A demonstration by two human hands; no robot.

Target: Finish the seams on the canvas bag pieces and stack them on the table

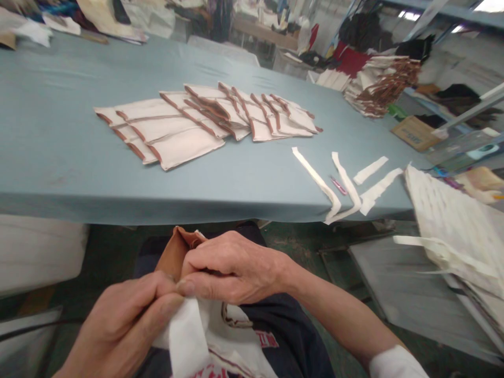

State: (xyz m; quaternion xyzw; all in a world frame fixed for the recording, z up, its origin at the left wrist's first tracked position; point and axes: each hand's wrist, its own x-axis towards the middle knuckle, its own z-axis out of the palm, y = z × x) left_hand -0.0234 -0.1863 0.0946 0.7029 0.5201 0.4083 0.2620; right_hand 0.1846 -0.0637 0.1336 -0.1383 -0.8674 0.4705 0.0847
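Low in the view, over my lap, both hands pinch a cream cloth piece with brown edging [232, 336]. My left hand [129, 315] is closed on it, thumb and forefinger pressed together, with a loose white strip [188, 336] hanging just below the fingertips. My right hand [232, 268] is closed beside it, thumb tip touching the left fingers. A brown flap [172, 254] of the cloth piece sticks up behind the hands. What lies right between the fingertips is hidden.
On the blue-covered table [255, 178] lies a row of cream pieces with brown edges [185, 149]. Several white strips [315, 176] and a small pink tool [338, 185] lie at the right. Beyond are a stacked pile [381, 84] and a cardboard box [415, 132].
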